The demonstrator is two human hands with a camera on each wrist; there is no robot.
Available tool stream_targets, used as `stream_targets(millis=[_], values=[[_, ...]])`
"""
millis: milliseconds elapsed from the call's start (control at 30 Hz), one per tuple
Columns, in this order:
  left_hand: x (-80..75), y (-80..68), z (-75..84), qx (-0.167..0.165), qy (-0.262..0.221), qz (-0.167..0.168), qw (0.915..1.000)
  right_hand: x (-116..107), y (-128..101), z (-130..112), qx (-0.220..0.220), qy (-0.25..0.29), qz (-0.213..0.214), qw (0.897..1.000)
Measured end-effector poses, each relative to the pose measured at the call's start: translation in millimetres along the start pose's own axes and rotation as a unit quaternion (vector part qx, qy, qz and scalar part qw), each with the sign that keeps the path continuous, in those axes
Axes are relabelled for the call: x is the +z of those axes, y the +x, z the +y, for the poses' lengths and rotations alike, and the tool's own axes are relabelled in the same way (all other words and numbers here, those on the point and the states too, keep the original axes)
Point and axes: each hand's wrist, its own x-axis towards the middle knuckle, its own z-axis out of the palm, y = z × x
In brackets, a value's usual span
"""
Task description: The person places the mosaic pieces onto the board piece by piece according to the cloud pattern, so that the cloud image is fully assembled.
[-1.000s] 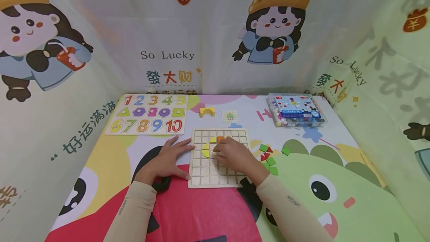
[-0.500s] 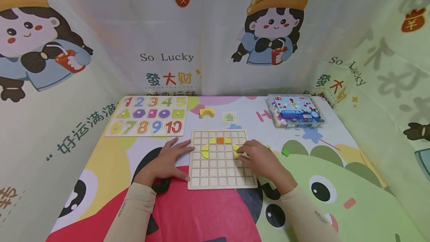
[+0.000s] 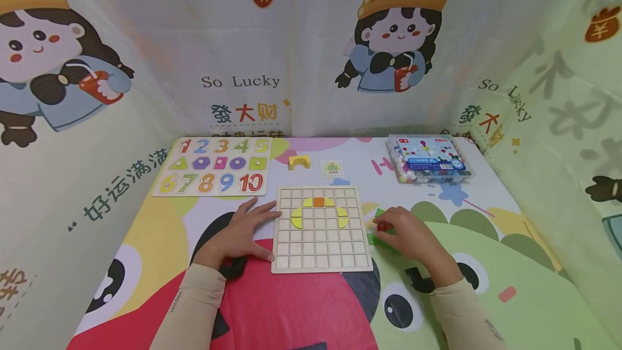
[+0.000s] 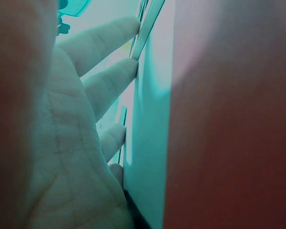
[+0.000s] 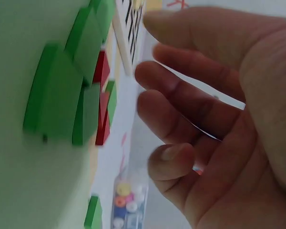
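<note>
A wooden grid board (image 3: 320,247) lies in front of me, bearing an arc of yellow pieces (image 3: 297,218) topped by an orange square (image 3: 318,202). My left hand (image 3: 262,226) rests flat on the table, its straight fingers (image 4: 109,38) against the board's left edge (image 4: 148,28). My right hand (image 3: 389,228) hovers just right of the board over loose green pieces (image 3: 379,213) and a red piece (image 3: 383,226). In the right wrist view its fingers (image 5: 181,95) are loosely curled and hold nothing, beside the green pieces (image 5: 62,95) and red pieces (image 5: 102,71).
A number puzzle board (image 3: 214,166) lies at the back left. A yellow arch block (image 3: 299,162) and a small pattern card (image 3: 332,169) sit behind the grid board. A clear bead box (image 3: 430,158) stands at the back right. Printed cloth walls close in three sides.
My right hand left the grid board and moved right to the loose pieces. A yellow piece now completes the right side of the arc. The left hand has stayed put.
</note>
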Motion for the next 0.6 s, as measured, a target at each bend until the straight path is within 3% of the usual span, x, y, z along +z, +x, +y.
stream_targets(millis=[233, 600], values=[[0.4, 0.7, -1.1, 0.004, 0.002, 0.0, 1.0, -3, -8, 16, -0.009, 0.042, -0.027, 0.999], [0.6, 2.4, -3.5, 0.006, 0.009, 0.0, 0.9999, 4, -10, 23, -0.005, 0.023, -0.052, 0.998]])
